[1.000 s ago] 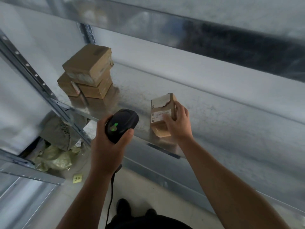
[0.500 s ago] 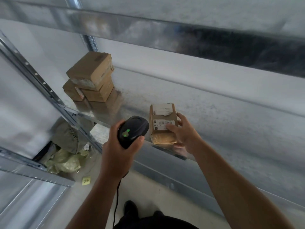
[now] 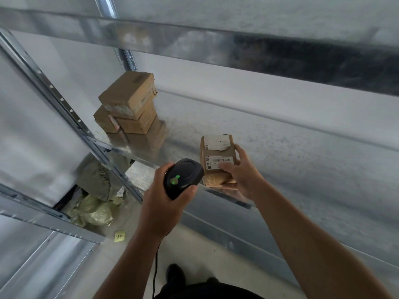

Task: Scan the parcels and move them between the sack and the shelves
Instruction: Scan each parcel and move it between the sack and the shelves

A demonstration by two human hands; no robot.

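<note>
L forearm up from bottom centre; left hand (image 3: 159, 203) wrapped round black scanner (image 3: 183, 176), green light lit, cable hanging down. R forearm in from lower right; right hand (image 3: 241, 175) grips parcel (image 3: 217, 152) at frame centre, thumb across barcode label, fingers on right side. Parcel at front edge of shelf (image 3: 302, 165). Sack (image 3: 92, 210) on floor, lower left. Farther back, upper left: stack of parcels (image 3: 129, 104), same shelf.

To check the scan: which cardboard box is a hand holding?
The lone box by the shelf edge, held by the right hand; the stacked boxes behind stand untouched.
</note>
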